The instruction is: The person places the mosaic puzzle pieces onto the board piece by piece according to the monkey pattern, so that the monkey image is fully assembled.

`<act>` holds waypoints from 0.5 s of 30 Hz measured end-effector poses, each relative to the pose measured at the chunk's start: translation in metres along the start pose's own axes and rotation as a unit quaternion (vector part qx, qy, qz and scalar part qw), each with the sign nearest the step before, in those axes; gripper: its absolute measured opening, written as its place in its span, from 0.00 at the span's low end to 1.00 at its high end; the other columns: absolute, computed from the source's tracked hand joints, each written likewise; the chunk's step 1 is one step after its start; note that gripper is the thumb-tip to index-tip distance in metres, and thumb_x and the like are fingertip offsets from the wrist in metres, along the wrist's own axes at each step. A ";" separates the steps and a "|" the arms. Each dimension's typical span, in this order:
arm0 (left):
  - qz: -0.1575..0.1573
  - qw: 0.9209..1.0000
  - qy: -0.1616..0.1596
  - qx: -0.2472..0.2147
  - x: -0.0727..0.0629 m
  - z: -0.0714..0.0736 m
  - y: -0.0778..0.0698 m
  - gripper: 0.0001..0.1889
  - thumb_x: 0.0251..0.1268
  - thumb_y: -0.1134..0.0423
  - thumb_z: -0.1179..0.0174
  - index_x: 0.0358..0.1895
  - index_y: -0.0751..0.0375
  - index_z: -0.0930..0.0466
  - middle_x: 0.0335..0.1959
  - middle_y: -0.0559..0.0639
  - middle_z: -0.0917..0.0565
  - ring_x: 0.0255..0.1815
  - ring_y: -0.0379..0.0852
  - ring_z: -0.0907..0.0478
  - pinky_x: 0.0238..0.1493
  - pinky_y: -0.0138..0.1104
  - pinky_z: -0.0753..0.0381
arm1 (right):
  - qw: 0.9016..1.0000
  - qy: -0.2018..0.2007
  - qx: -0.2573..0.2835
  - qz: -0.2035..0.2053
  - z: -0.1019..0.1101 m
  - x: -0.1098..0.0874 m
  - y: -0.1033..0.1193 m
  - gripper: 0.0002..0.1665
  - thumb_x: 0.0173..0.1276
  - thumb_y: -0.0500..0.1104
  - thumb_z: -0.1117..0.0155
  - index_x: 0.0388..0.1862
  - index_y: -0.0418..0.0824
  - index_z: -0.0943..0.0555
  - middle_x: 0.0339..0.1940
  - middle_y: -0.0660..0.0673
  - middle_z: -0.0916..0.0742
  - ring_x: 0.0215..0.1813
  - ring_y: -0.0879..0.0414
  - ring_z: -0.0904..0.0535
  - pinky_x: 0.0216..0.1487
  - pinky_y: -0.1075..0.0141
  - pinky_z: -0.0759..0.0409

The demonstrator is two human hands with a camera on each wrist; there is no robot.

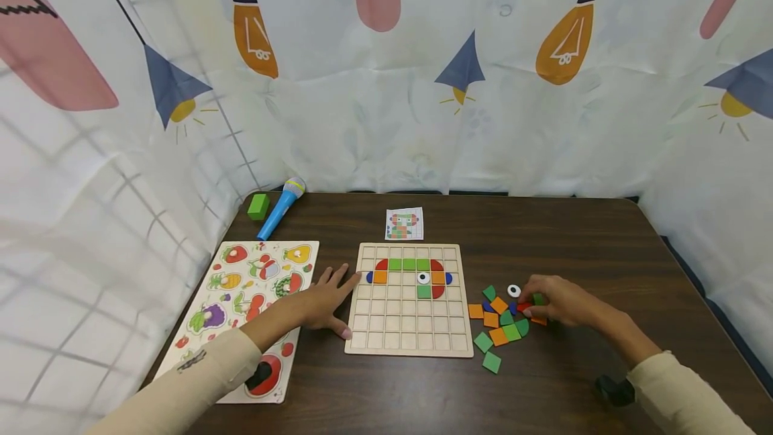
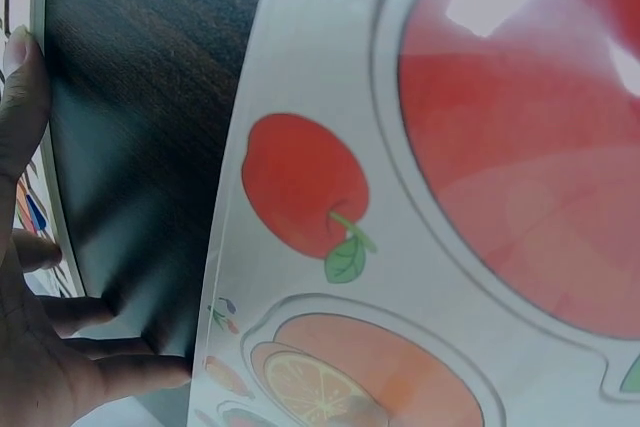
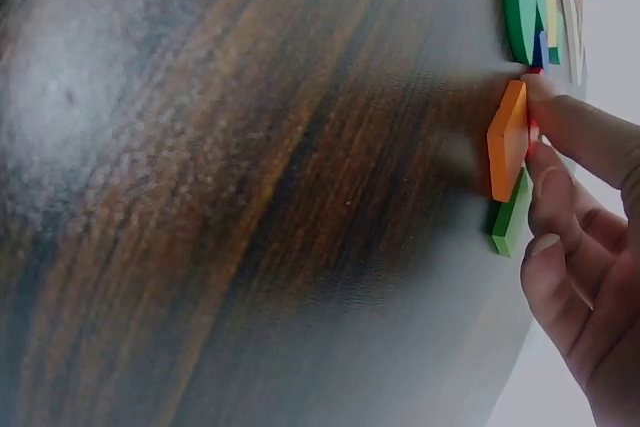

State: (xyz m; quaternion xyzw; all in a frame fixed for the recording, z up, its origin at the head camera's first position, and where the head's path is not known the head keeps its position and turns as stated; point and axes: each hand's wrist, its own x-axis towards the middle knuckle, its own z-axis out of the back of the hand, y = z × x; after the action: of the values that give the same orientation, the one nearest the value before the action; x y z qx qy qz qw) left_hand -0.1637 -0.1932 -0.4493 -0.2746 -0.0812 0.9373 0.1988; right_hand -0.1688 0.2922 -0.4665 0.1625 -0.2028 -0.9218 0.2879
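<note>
A wooden grid board (image 1: 398, 327) lies on the table with red, green, orange and blue pieces and one eye piece (image 1: 423, 278) set in its upper cells. My left hand (image 1: 326, 301) has its fingers spread, with thumb and fingertips touching the board's left edge. To the right of the board, my right hand (image 1: 558, 299) pinches a red piece (image 1: 523, 308) between thumb and finger, low over a loose pile. An orange square (image 3: 508, 142) and a green piece (image 3: 510, 215) lie beside those fingers in the right wrist view. The red piece's full shape is hidden.
A pattern card (image 1: 404, 223) lies behind the board. On the left are a fruit puzzle board (image 1: 241, 287), a blue toy microphone (image 1: 281, 210) and a green block (image 1: 258, 207). Several loose pieces, including a second eye piece (image 1: 514, 291), lie right of the grid.
</note>
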 end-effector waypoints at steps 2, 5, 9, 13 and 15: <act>-0.002 1.000 -0.001 0.000 0.000 0.000 0.001 0.59 0.52 0.38 0.28 0.82 0.55 0.53 0.82 0.67 0.55 0.79 0.76 0.57 0.69 0.67 0.40 | 1.000 -0.004 0.002 -0.013 -0.001 0.001 0.001 0.09 0.66 0.48 0.28 0.44 0.51 0.14 0.42 0.57 0.17 0.43 0.63 0.22 0.45 0.64 0.19; -0.003 1.000 -0.001 -0.002 0.000 0.000 0.001 0.59 0.52 0.38 0.28 0.82 0.55 0.53 0.82 0.67 0.55 0.79 0.76 0.57 0.69 0.67 0.40 | 0.999 -0.012 0.005 -0.030 -0.002 0.003 0.001 0.09 0.66 0.50 0.29 0.44 0.50 0.15 0.41 0.57 0.17 0.41 0.63 0.23 0.43 0.65 0.21; -0.003 1.000 -0.003 -0.002 0.001 -0.001 0.001 0.59 0.52 0.38 0.28 0.82 0.55 0.53 0.82 0.67 0.55 0.79 0.76 0.57 0.69 0.67 0.40 | 0.999 -0.022 0.000 -0.032 -0.002 0.004 0.002 0.11 0.66 0.49 0.28 0.45 0.50 0.14 0.41 0.57 0.17 0.41 0.63 0.23 0.43 0.66 0.21; -0.004 1.000 -0.004 0.001 0.001 -0.002 0.002 0.59 0.52 0.38 0.28 0.82 0.55 0.53 0.82 0.67 0.56 0.79 0.76 0.57 0.69 0.67 0.40 | 0.999 -0.032 -0.007 -0.010 -0.002 0.003 0.001 0.12 0.65 0.47 0.28 0.47 0.49 0.12 0.43 0.56 0.17 0.43 0.62 0.22 0.45 0.65 0.20; -0.004 1.000 -0.003 0.001 0.001 -0.002 0.002 0.59 0.52 0.38 0.28 0.82 0.55 0.54 0.82 0.67 0.56 0.80 0.76 0.57 0.69 0.67 0.40 | 0.999 -0.035 -0.004 0.004 -0.002 0.002 0.001 0.12 0.66 0.46 0.28 0.48 0.49 0.12 0.43 0.56 0.17 0.43 0.62 0.21 0.44 0.65 0.20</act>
State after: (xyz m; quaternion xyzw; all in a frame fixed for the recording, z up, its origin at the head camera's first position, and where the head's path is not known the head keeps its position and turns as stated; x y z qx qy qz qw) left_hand -0.1643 -0.1945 -0.4518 -0.2715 -0.0822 0.9373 0.2023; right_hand -0.1694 0.2894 -0.4681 0.1279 -0.2093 -0.9265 0.2853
